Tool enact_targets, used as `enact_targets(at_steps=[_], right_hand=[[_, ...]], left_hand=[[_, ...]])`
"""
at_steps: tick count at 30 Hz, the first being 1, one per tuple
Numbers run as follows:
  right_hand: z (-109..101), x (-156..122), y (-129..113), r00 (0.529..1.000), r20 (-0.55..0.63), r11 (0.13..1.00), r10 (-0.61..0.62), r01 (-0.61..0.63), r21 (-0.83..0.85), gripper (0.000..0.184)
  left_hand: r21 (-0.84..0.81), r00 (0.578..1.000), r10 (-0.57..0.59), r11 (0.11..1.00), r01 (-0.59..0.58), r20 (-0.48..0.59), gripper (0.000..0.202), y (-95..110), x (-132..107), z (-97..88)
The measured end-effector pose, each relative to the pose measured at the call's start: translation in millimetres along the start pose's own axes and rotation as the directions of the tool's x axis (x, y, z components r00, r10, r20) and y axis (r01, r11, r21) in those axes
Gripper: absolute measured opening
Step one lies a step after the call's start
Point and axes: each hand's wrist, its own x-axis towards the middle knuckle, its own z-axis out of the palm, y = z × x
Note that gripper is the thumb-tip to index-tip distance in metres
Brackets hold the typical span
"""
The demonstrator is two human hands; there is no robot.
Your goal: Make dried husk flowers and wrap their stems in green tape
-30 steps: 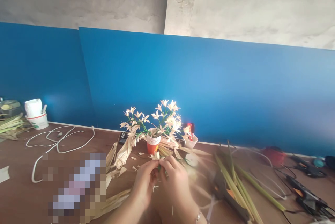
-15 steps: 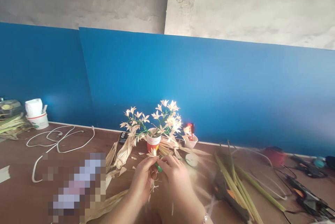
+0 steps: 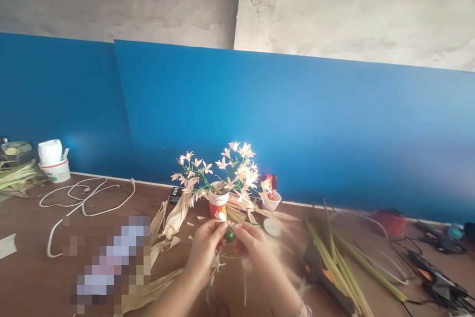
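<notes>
Both my hands meet low in the middle of the view, over a brown table [image 3: 33,272]. My left hand [image 3: 205,250] pinches a small cream husk flower [image 3: 221,216] at its base. My right hand [image 3: 252,244] is closed on the green-wrapped stem [image 3: 229,234] just beside it. Right behind them stands a red and white paper cup [image 3: 217,203] holding a bunch of finished cream flowers [image 3: 222,166] on green stems.
Dry corn husks [image 3: 174,218] lie left of the cup, green stalks [image 3: 336,262] to the right. A white cable [image 3: 83,198] loops at the left, near a white cup [image 3: 54,166]. Glue guns and cords [image 3: 434,277] sit far right. A blue wall panel [image 3: 297,124] backs the table.
My hands have turned the little flower and stem, and my right hand has slid slightly right and back; more of the green wrap shows between the fingers.
</notes>
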Motion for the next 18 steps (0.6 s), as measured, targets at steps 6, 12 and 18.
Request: enact_targets(at_steps=[6, 12, 18], right_hand=[[0.0, -2.3, -0.3, 0.987, 0.056, 0.964, 0.154, -0.162, 0.212, 0.031], [-1.3, -4.8, 0.3, 0.985, 0.082, 0.949, 0.154, -0.17, 0.264, 0.03], [-3.3, 2.0, 6.3, 0.987, 0.051, 0.957, 0.152, -0.16, 0.242, 0.027]], left_hand=[[0.081, 0.999, 0.029, 0.996, -0.033, 0.046, 0.037, -1.4, -0.1, 0.9], [0.121, 0.999, 0.019, 0.992, -0.024, 0.042, 0.038, -0.4, -1.3, 1.3], [0.16, 0.998, 0.02, 0.987, -0.029, 0.059, 0.029, 0.5, -0.9, 0.3]])
